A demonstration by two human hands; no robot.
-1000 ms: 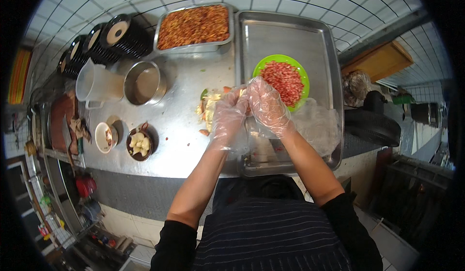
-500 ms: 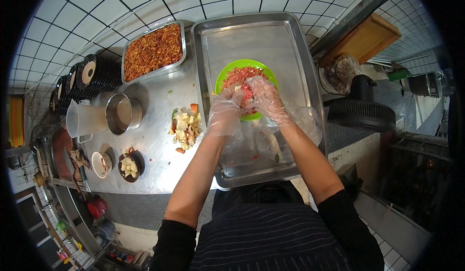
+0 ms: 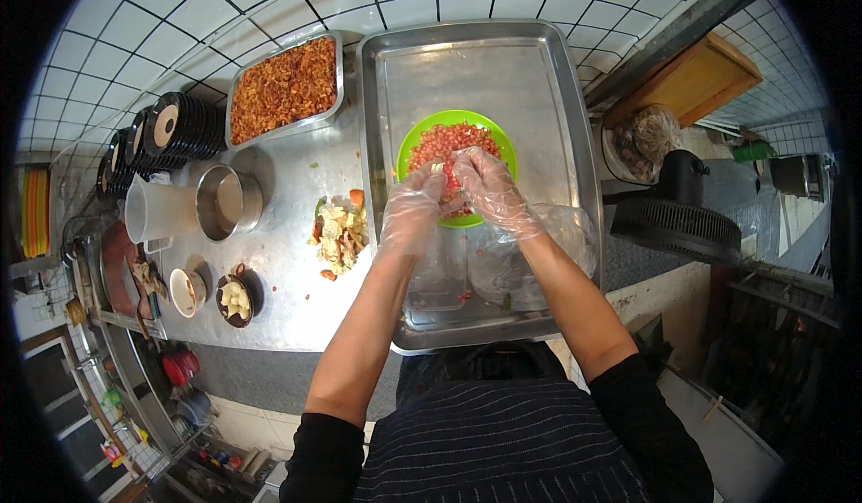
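A bright green plate (image 3: 505, 146) heaped with red pomegranate seeds (image 3: 447, 136) lies in a large metal tray (image 3: 575, 153). Clear plastic gloves cover both hands, which meet over the plate's near half. Pale bits show at the fingertips of my left hand (image 3: 413, 199), closed on what looks like a small piece of pomegranate. Against that same piece, the fingers of my right hand (image 3: 492, 190) are bent and pressed together. Most of the piece is hidden by the gloves. Yellowish peel scraps (image 3: 340, 233) with reddish bits form a pile left of the tray.
Clear plastic packaging (image 3: 534, 260) lies in the tray's near part. At left stand a metal pot (image 3: 228, 202), a translucent jug (image 3: 154, 208), a white cup (image 3: 188, 292) and a bowl of peeled garlic (image 3: 235, 299). Behind is a pan of reddish-brown crumbly food (image 3: 285, 90); a black fan (image 3: 678, 216) stands right.
Both hands remain over the plate, with small finger movements; the right fingers have closed in nearer the left ones. The whole view has shifted slightly.
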